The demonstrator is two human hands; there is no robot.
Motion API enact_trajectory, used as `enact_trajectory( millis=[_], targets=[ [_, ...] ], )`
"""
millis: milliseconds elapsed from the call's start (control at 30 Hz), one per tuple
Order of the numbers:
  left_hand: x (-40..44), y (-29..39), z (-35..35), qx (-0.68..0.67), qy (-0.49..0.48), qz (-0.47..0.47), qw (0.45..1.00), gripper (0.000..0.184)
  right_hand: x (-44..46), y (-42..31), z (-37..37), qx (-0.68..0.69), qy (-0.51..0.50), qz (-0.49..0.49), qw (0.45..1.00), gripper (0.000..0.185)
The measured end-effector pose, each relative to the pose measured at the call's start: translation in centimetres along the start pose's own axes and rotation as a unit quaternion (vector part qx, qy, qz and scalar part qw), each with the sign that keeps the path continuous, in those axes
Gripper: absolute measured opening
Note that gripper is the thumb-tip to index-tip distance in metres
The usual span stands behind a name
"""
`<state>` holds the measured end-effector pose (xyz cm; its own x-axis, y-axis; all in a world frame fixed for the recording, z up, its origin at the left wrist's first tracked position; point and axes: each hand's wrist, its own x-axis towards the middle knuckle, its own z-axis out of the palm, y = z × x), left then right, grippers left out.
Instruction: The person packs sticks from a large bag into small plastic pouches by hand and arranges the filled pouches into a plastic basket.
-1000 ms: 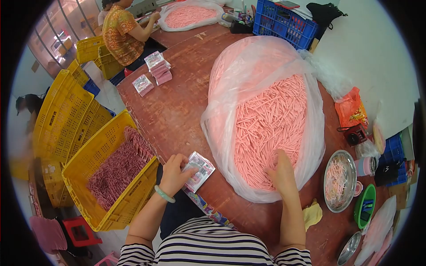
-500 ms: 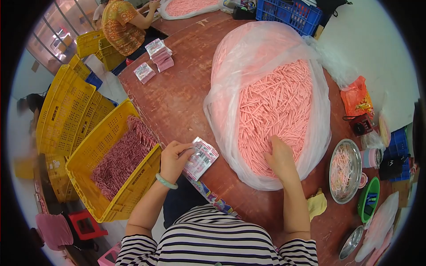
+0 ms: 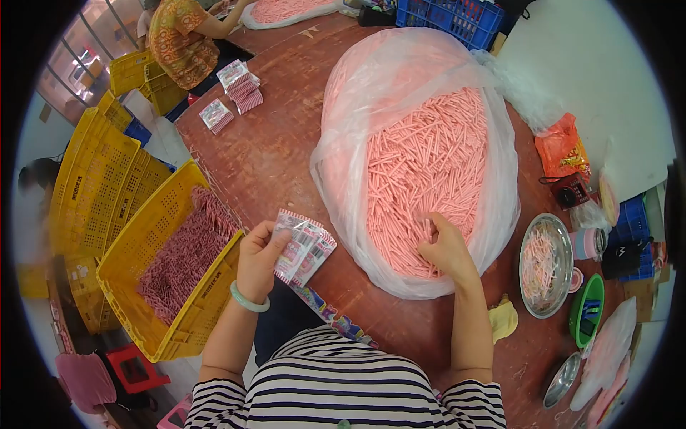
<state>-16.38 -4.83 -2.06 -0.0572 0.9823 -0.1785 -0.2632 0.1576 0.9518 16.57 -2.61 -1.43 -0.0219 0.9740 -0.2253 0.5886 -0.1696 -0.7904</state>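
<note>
My left hand [image 3: 259,259], with a pale bangle at the wrist, pinches a small silver and pink packet [image 3: 291,250] between thumb and fingers. Another such packet [image 3: 316,259] lies partly beneath it at the table's near edge. My right hand [image 3: 449,247] is over the lower part of a large clear plastic bag [image 3: 325,171] full of pink sticks [image 3: 429,164]. Its thumb and forefinger are curled close together at the sticks; whatever is between them is too small to make out.
Packet stacks [image 3: 241,86] stand at the far left of the red table [image 3: 264,164]. A yellow crate [image 3: 136,250] of striped packets is at left. On the right are a metal bowl [image 3: 546,264], a green basket [image 3: 587,311] and a yellow cloth [image 3: 503,319]. A person [image 3: 182,43] sits far left.
My left hand has lifted a packet, showing another under it, and shifted slightly left. My right thumb and forefinger have come up a little from among the sticks. The whole view has shifted.
</note>
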Motion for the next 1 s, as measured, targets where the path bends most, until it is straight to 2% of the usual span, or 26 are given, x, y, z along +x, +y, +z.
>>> enact_trajectory(
  millis=[133, 233, 333, 433, 633, 733, 833, 1000],
  targets=[
    [-0.6, -0.4, 1.8, -0.039, -0.058, -0.064, 0.996, 0.004, 0.5, 1.1, 0.7, -0.070, 0.011, -0.062, 0.996, 0.043],
    [-0.8, -1.2, 2.6, -0.041, -0.096, -0.079, 0.991, 0.004, 0.7, 2.3, 2.0, -0.124, 0.110, -0.192, 0.967, 0.049],
    [-1.2, -1.2, 3.7, -0.056, -0.110, -0.098, 0.988, 0.009, 0.6, 1.5, 1.6, -0.091, 0.040, -0.110, 0.989, 0.050],
    [-1.4, -1.1, 4.5, -0.062, -0.123, -0.105, 0.985, 0.011, 1.0, 1.6, 1.6, -0.111, 0.044, -0.092, 0.989, 0.050],
    [-1.6, -0.7, 5.0, -0.073, -0.143, -0.121, 0.980, 0.013, -0.3, 2.2, -0.4, 0.071, 0.030, -0.032, 0.997, 0.042],
    [-1.6, -0.5, 5.9, -0.077, -0.154, -0.131, 0.976, 0.011, -0.2, 3.8, -1.0, 0.170, -0.015, -0.025, 0.985, 0.030],
    [-1.6, -0.7, 6.4, -0.073, -0.171, -0.136, 0.973, 0.009, -0.7, 3.6, -1.5, 0.226, -0.059, 0.047, 0.971, 0.020],
    [-1.8, -0.8, 7.0, -0.061, -0.189, -0.129, 0.971, 0.007, -0.3, 3.9, -1.9, 0.127, -0.076, -0.010, 0.989, 0.019]
  ],
)
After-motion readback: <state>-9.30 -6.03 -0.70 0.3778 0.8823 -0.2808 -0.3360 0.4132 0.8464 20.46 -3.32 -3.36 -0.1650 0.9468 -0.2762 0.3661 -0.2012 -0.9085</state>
